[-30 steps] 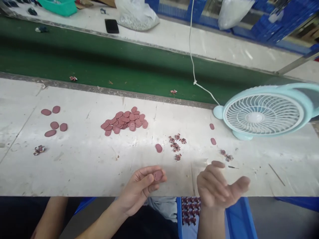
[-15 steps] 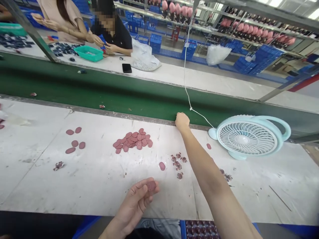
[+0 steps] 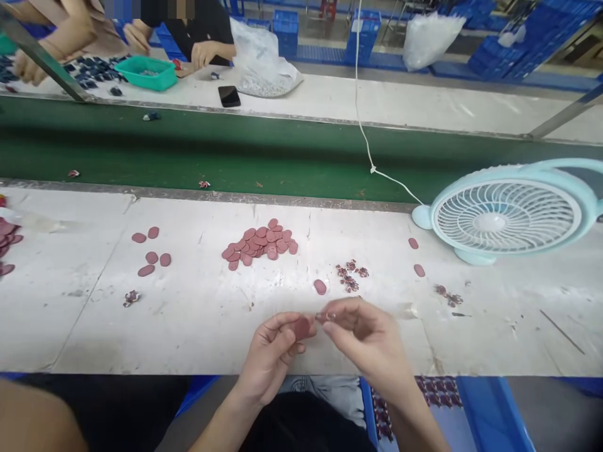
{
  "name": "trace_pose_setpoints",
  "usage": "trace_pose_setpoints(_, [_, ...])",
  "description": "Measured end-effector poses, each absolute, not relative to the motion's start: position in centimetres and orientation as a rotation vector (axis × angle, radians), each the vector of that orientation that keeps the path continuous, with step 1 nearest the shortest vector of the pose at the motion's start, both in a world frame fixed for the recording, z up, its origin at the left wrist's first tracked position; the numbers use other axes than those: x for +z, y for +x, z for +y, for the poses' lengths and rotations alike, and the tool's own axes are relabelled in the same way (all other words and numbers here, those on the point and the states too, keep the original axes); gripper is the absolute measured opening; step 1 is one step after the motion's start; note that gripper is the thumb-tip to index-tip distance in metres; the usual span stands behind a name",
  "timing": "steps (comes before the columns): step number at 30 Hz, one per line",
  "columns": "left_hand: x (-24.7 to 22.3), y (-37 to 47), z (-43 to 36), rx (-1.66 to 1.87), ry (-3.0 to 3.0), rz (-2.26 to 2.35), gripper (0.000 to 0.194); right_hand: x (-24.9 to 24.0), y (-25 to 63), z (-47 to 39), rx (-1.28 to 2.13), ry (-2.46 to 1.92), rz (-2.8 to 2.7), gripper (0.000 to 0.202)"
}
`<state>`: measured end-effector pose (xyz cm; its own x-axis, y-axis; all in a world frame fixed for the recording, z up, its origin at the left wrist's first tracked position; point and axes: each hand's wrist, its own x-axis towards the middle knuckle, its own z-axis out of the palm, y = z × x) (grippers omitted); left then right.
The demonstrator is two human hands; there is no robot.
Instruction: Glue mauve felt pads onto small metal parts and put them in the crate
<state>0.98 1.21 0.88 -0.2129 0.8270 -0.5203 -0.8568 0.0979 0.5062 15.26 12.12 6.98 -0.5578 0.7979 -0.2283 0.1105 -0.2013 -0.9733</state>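
Note:
My left hand (image 3: 276,351) pinches a dark red oval disc (image 3: 300,328) between thumb and fingers, above the front of the white table. Close beside it, my right hand (image 3: 365,336) grips a small brown-and-white piece (image 3: 325,316) with its fingertips, near the disc's right edge. Whether the two parts touch, I cannot tell. Beyond my hands lies a single oval disc (image 3: 320,287), with a cluster of small patterned pieces (image 3: 349,284) to its right. Farther back is a heap of red oval discs (image 3: 261,242).
A light blue fan (image 3: 506,210) stands at the right, its white cord (image 3: 365,141) running upward. Behind the table (image 3: 188,326) runs a green belt (image 3: 282,160). Co-workers sit across it near a green basket (image 3: 147,73). A blue crate (image 3: 492,408) is below the table edge.
My right hand has come back from the table's far edge to beside my left hand, and a small piece now shows in its fingers. The view has tilted downward.

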Motion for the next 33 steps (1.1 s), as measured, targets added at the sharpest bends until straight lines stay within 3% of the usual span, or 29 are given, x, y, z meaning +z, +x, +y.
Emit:
trace_pose_setpoints(8, [1.7,2.9,1.0,1.457,0.116,0.975,0.02,6.3,17.4,9.0,2.038,-1.143,-1.313,0.014])
trace_pose_setpoints(26, [2.4,4.8,1.4,1.466,0.164,1.09,0.01,6.4,18.9,9.6,1.887,-1.171,-1.463,0.014])
trace_pose_setpoints(33, [2.6,5.2,1.3,1.471,0.175,1.157,0.009,5.6,18.8,8.9,1.97,-1.147,-1.25,0.01])
